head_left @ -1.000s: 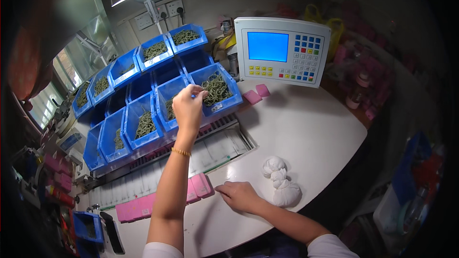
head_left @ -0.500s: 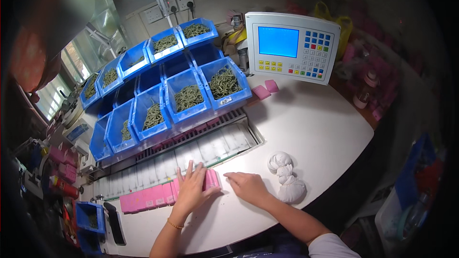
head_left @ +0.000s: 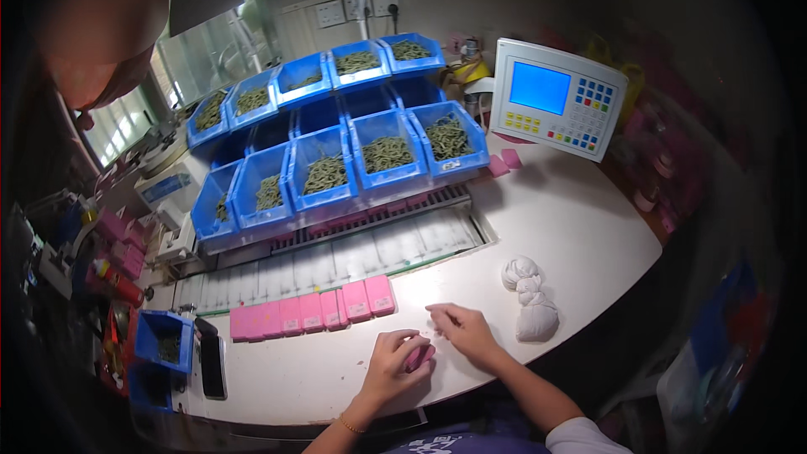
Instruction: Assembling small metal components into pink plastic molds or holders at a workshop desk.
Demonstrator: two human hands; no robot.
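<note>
Curled around a small pink block (head_left: pixel 419 356), the left hand (head_left: pixel 395 367) holds it on the white table (head_left: pixel 572 227); the right hand (head_left: pixel 464 332), fingers loosely apart, rests just beside. Judged mid-handling: beyond lies the row of pink blocks (head_left: pixel 313 313), so the next move calls for careful alignment.

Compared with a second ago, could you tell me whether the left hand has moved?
Yes. The left hand has come back from the blue bins to the white table, its grip now on a small pink piece.

Single head view, looking down, white table (head_left: pixel 572 227) near.
</note>
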